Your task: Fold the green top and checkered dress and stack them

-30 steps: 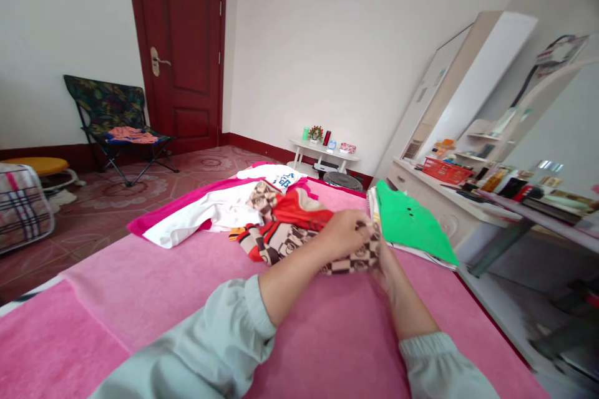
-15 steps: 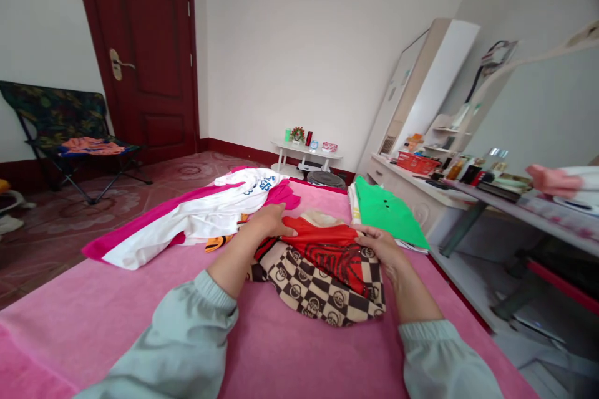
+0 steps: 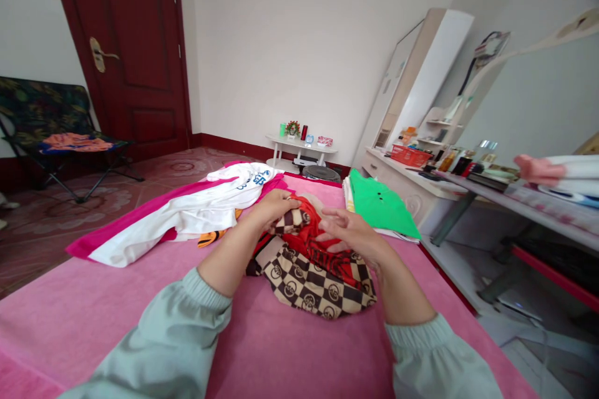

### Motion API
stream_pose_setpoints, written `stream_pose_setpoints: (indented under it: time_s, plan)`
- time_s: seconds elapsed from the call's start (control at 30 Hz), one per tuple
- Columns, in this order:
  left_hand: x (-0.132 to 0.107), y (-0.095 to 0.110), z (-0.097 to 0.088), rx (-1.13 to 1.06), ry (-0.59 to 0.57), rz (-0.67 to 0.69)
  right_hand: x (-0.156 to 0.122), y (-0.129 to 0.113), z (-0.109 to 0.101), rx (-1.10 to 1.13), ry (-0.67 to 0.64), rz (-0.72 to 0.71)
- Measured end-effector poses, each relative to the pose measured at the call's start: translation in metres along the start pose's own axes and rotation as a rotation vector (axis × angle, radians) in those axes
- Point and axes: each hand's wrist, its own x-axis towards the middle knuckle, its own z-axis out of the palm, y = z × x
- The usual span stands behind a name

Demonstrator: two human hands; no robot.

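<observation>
A garment [image 3: 322,290], red with dark print on one side and brown-and-beige checks on the other, lies partly folded on the pink bed cover [image 3: 290,355]. My left hand [image 3: 278,209] is closed on a bunched part of it at its far left, lifting some checked cloth. Over its red part is my right hand [image 3: 349,234], fingers spread and gripping nothing. Whether those fingertips touch the cloth I cannot tell. A cream-coloured piece [image 3: 314,201] shows just behind the garment.
To the left lie a white printed top [image 3: 206,206], magenta cloth [image 3: 88,243] and an orange-and-black piece [image 3: 210,238]. A folded green garment [image 3: 384,202] tops a stack on the right. Beyond the bed stand a low white table [image 3: 299,144] and a cluttered dresser [image 3: 388,165].
My left hand has pulled part of the garment up and bunched it. My right hand has let go of the right edge and moved left over the red part. The view has shifted slightly.
</observation>
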Motion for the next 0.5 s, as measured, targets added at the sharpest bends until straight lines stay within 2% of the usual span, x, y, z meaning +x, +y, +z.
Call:
stream_pose_setpoints:
  time_s: [0.07,0.13,0.2,0.23,0.3,0.37,0.4,0.5]
  plan:
    - [-0.010,0.017,0.013,-0.283,-0.157,0.000,-0.004,-0.007,0.015,0.025,-0.040,-0.110]
    - [-0.018,0.029,0.021,-0.524,-0.313,0.026,-0.002,-0.006,0.021,0.011,0.049,-0.229]
    - [-0.021,0.036,0.021,-0.597,-0.360,0.063,0.004,-0.001,0.018,0.009,0.175,-0.235]
    - [-0.019,0.035,0.019,-0.585,-0.331,0.077,0.007,0.003,0.014,0.015,0.221,-0.203]
    - [-0.011,0.028,0.012,-0.492,-0.185,0.105,0.010,0.007,0.002,0.050,0.287,-0.157]
    - [0.000,0.012,0.004,-0.324,-0.014,0.138,0.010,0.005,-0.011,0.139,0.342,-0.175]
    - [0.005,0.003,0.001,-0.228,0.035,0.144,0.009,0.003,-0.016,0.197,0.364,-0.199]
    - [0.012,-0.021,0.001,0.022,0.021,0.129,0.004,-0.007,-0.030,0.344,0.397,-0.276]
